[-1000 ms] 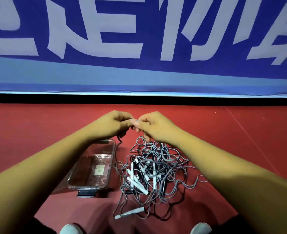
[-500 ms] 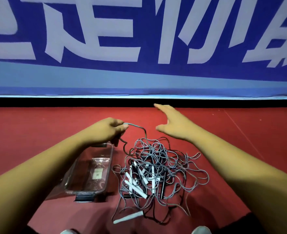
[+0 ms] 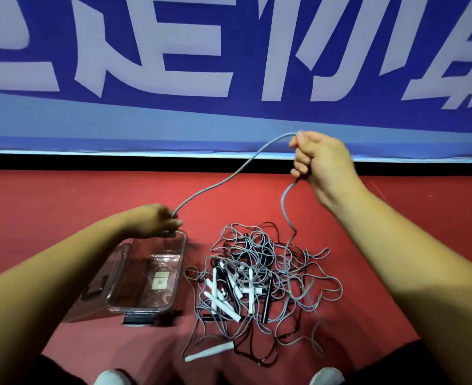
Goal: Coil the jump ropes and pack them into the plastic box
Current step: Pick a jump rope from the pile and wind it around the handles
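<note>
A tangled pile of grey and black jump ropes (image 3: pixel 259 282) with white and black handles lies on the red floor in front of me. An open clear plastic box (image 3: pixel 148 276) stands to its left with nothing in it but a label. My left hand (image 3: pixel 152 220) pinches a grey rope (image 3: pixel 229 176) above the box's far end. That rope runs up and right to my right hand (image 3: pixel 316 159), which grips it, raised near the banner. From the right hand the rope hangs down into the pile.
A blue banner with large white characters (image 3: pixel 229 65) stands across the back, with a black strip along its foot. One white handle (image 3: pixel 209 352) lies apart near my feet. My shoe tips (image 3: pixel 112 377) show at the bottom edge.
My right hand, open half a second ago, has closed on the grey rope and risen up and to the right, drawing a length taut from my left hand. My left hand stayed over the box.
</note>
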`<move>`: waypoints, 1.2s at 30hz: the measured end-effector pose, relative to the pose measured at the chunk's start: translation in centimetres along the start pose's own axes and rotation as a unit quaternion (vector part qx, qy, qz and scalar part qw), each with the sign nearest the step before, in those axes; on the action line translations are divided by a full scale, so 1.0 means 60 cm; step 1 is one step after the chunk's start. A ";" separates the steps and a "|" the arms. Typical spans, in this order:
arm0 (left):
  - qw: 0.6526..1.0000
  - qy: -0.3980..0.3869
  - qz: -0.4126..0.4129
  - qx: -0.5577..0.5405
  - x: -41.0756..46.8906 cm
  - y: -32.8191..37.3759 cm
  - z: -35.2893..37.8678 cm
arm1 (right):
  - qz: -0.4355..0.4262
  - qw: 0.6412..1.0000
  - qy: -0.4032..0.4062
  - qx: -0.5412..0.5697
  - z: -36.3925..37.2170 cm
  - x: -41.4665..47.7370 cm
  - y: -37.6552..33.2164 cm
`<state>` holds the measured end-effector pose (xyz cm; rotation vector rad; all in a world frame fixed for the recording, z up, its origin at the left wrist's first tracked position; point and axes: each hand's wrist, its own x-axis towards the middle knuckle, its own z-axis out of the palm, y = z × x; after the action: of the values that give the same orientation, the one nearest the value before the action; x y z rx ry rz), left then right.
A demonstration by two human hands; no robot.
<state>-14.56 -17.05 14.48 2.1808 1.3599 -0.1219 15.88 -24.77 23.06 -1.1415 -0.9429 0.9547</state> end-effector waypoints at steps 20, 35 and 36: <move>0.965 0.056 0.115 -0.228 -0.039 0.083 -0.043 | -0.010 0.959 -0.225 -0.174 0.074 -0.046 0.030; 0.949 -0.011 0.122 -0.290 -0.052 0.106 -0.034 | -0.094 0.857 -0.219 -0.457 0.036 -0.037 0.045; 0.952 -0.016 0.133 -0.274 -0.056 0.117 -0.032 | -0.090 0.865 -0.250 -0.425 0.055 -0.047 0.046</move>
<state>-10.61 -21.07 20.19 1.8471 0.9234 0.2887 11.56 -26.09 20.60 -1.5102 -1.9885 0.6850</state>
